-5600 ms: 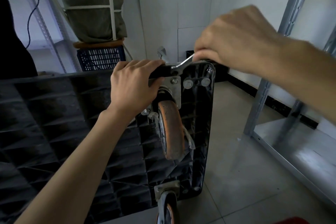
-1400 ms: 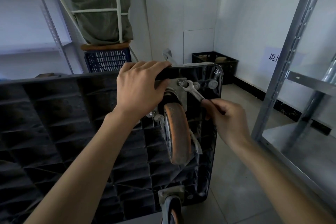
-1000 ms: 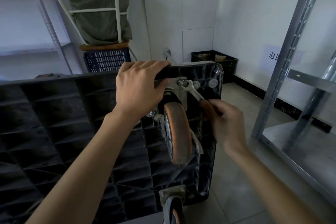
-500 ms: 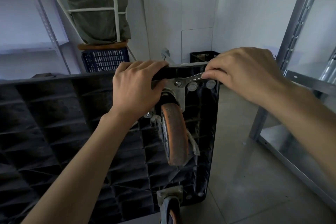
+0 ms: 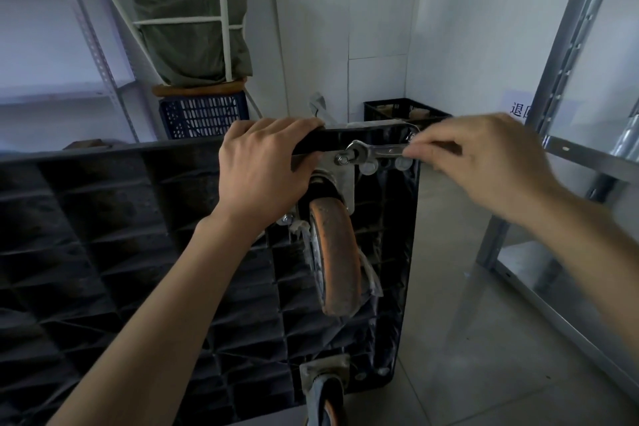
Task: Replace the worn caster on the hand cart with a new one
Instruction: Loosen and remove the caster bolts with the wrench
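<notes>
The black hand cart (image 5: 114,252) stands on its side with its ribbed underside facing me. A worn orange caster (image 5: 333,252) hangs from a metal mounting plate (image 5: 344,180) near the cart's upper right corner. My left hand (image 5: 266,169) grips the cart's top edge just left of that plate. My right hand (image 5: 484,159) pinches the handle of a silver wrench (image 5: 377,150). The wrench lies almost level, its jaw on the plate's upper bolt (image 5: 342,159). A second caster (image 5: 325,394) shows at the cart's lower edge.
A metal shelf rack (image 5: 560,86) stands close on the right, over a tiled floor (image 5: 460,356). Against the back wall are a blue crate (image 5: 204,116) under a green sack (image 5: 193,24), a black crate (image 5: 404,111), and a white frame (image 5: 224,17).
My right hand swung the wrench handle from below right of the bolt, up over the top edge, and now holds it almost level. My left hand has stayed on the cart's edge.
</notes>
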The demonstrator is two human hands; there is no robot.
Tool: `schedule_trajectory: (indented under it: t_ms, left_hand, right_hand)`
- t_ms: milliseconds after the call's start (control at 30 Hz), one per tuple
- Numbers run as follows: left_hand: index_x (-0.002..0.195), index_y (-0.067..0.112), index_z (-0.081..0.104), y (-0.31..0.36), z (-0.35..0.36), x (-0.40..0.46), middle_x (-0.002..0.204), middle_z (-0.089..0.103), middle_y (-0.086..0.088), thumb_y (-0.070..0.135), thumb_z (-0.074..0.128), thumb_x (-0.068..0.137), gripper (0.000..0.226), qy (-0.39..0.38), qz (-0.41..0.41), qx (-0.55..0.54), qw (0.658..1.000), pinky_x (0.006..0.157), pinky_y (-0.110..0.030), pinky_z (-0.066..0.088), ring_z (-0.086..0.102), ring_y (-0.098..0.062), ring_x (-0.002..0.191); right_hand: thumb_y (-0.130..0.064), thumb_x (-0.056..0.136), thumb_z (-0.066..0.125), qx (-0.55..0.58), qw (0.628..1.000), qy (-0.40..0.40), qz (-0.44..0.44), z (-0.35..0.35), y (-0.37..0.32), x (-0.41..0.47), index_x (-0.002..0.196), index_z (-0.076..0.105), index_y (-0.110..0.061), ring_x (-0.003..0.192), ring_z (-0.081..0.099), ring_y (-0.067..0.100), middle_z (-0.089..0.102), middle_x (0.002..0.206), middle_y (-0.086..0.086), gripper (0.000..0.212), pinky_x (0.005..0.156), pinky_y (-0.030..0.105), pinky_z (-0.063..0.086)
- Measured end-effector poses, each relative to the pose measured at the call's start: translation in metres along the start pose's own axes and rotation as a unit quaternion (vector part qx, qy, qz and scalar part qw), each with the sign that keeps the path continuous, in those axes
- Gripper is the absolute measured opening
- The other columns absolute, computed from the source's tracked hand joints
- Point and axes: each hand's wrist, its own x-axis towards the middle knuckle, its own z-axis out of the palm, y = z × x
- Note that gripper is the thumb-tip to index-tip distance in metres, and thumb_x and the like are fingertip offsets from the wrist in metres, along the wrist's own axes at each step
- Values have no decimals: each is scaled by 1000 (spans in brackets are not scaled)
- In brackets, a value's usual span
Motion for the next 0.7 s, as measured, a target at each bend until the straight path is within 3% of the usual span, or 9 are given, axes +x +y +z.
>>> schedule_trajectory:
  t_ms: [100, 167, 300, 467, 567, 700]
  left_hand:
    - [128, 34, 65, 0, 0, 0, 120, 71, 14, 42, 65, 90, 39, 1, -2, -2, 1000, 99, -36, 38, 65, -15, 111]
    - [128, 34, 65, 0, 0, 0, 121, 71, 13, 42, 65, 90, 39, 2, -3, -2, 1000, 100, -36, 38, 65, -16, 111]
    - [129, 34, 64, 0, 0, 0, 121, 71, 13, 43, 65, 90, 40, 1, -1, 1, 1000, 101, -36, 38, 65, -16, 112]
    - [129, 33, 65, 0, 0, 0, 121, 71, 13, 44, 65, 90, 40, 3, -1, 1, 1000, 100, -37, 39, 65, -16, 111]
    - [129, 33, 64, 0, 1, 0, 121, 71, 13, 43, 64, 90, 40, 4, 1, 1, 1000, 101, -38, 39, 65, -16, 112]
    - [129, 32, 65, -1, 1, 0, 120, 71, 12, 43, 66, 90, 40, 7, 3, -2, 1000, 101, -39, 40, 65, -16, 112]
  right_hand:
    - [-67, 82, 54, 140, 984, 13, 108, 35, 3, -26, 94, 78, -37, 45, 47, 4, 68, 65, -10, 41, 50, 29, 37]
    - [-64, 85, 56, 183, 972, 20, 146, 55, 1, -42, 91, 78, -35, 47, 49, 4, 66, 64, -10, 37, 50, 29, 36]
    - [-47, 95, 63, 249, 949, 47, 185, 82, -6, -59, 91, 79, -33, 66, 65, 13, 70, 69, -6, 22, 62, 40, 50]
    - [-37, 97, 66, 288, 931, 89, 205, 100, -13, -60, 86, 79, -26, 69, 65, 19, 68, 69, -4, 21, 63, 36, 45]
    - [-36, 97, 66, 293, 928, 84, 213, 104, -14, -61, 86, 79, -27, 68, 64, 13, 68, 69, -6, 19, 63, 35, 46]
    - [-45, 96, 64, 241, 945, 87, 204, 100, -9, -56, 92, 79, -31, 69, 65, 9, 69, 71, -11, 21, 64, 38, 52]
